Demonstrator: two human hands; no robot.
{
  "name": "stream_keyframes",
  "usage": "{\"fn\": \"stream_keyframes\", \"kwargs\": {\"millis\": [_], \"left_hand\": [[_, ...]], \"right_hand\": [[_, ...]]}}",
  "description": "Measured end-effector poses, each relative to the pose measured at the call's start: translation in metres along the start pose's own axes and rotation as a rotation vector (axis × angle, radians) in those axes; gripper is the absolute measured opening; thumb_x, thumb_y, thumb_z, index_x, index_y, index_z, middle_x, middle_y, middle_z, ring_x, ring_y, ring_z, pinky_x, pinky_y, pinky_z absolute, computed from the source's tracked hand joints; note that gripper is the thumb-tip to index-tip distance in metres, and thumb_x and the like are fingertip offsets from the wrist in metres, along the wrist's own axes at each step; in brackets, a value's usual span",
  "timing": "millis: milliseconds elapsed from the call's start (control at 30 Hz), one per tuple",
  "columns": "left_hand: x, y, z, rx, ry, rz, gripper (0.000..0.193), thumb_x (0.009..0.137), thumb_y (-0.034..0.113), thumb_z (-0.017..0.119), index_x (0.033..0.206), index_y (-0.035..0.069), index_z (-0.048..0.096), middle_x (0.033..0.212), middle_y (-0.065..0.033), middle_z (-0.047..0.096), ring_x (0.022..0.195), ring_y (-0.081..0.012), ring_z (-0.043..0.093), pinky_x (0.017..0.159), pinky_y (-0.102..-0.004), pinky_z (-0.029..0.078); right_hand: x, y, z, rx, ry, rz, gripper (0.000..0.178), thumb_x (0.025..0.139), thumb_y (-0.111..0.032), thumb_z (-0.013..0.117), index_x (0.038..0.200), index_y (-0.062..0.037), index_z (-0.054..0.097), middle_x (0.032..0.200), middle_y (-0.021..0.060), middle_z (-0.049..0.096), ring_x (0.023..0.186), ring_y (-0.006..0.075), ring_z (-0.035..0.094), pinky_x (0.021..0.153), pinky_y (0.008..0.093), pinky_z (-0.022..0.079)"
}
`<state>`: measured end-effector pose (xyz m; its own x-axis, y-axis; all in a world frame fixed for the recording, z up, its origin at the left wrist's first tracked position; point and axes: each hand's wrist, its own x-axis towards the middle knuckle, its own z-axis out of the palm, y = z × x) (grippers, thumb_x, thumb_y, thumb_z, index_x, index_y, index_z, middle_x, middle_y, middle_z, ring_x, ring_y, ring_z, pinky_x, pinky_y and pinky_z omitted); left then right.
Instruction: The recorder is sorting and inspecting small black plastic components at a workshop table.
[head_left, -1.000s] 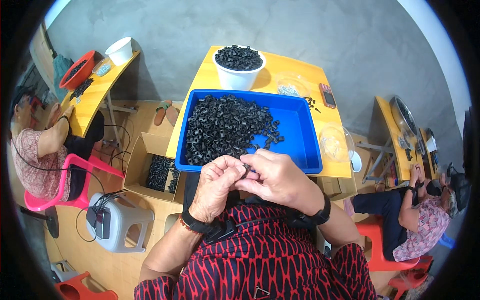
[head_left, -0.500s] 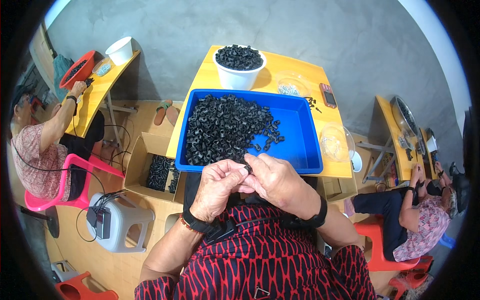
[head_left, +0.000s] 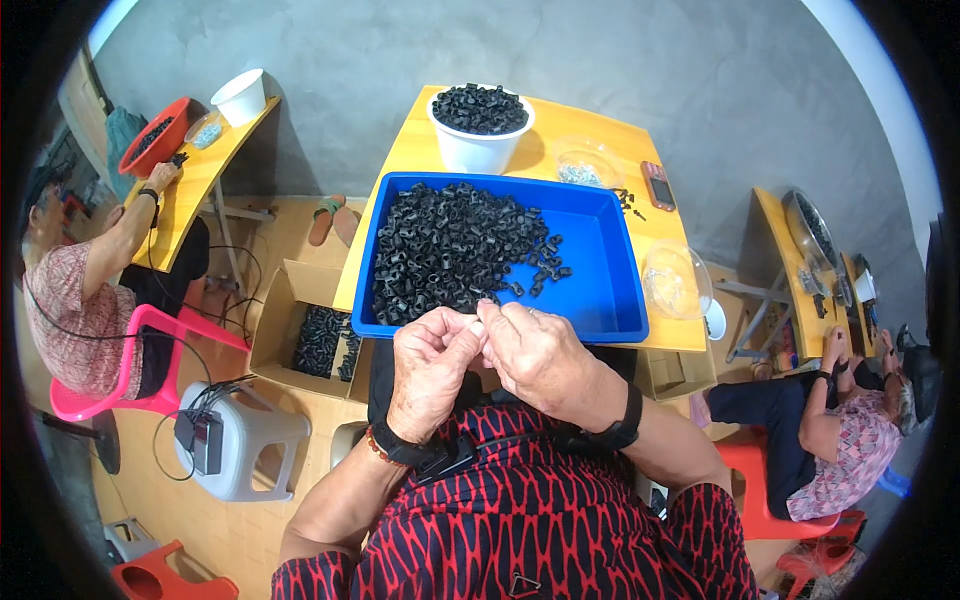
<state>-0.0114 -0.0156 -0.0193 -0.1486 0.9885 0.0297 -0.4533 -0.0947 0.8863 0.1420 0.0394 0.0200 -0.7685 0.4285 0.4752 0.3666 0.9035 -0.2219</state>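
At the near rim of the blue tray [head_left: 597, 250], close fingerwork

Before the person, the left hand [head_left: 425, 372] and right hand [head_left: 545, 358] meet, tips overlapping that rim. On each, thumb and forefinger are pressed together, seemingly pinching one small piece; the fingers cover it, so I cannot tell its kind. Half a second ago the hands sat slightly lower and a dark bit showed between them; now it is covered. My reading is that the piece is being worked between both hands, not put down.

Black parts [head_left: 440, 235] are heaped in the tray's left side, with loose ones toward its bare right end. The tray rests on a yellow desk [head_left: 625, 145], in front of a white bucket [head_left: 472, 150] piled with similar parts. Near its right side stands a clear dish [head_left: 675, 283].
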Motion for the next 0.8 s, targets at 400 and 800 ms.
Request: {"fn": "stream_keyframes", "kwargs": {"millis": [400, 800], "left_hand": [[0.014, 0.015, -0.018, -0.064, 0.319, 0.32, 0.008, 0.096, 0.011, 0.062, 0.1, 0.005, 0.061, 0.09, -0.0133, 0.069, 0.066, -0.0166, 0.064, 0.06, -0.0315, 0.056], [0.042, 0.023, -0.114, -0.162, 1.089, 0.352, 0.064, 0.096, 0.015, 0.063, 0.148, 0.005, 0.026, 0.105, -0.0053, 0.058, 0.085, -0.0135, 0.057, 0.073, -0.0281, 0.047]], "right_hand": [[-0.013, 0.043, -0.02, 0.382, 0.154, 0.365, 0.025, 0.086, -0.011, 0.071, 0.105, 0.0037, 0.067, 0.091, 0.0193, 0.07, 0.08, 0.0315, 0.07, 0.07, 0.0362, 0.056], [0.0, 0.114, -0.005, 0.064, -0.465, 0.295, 0.021, 0.085, -0.005, 0.062, 0.105, 0.0008, 0.068, 0.096, 0.0206, 0.066, 0.092, 0.0381, 0.065, 0.083, 0.0435, 0.052]]}}
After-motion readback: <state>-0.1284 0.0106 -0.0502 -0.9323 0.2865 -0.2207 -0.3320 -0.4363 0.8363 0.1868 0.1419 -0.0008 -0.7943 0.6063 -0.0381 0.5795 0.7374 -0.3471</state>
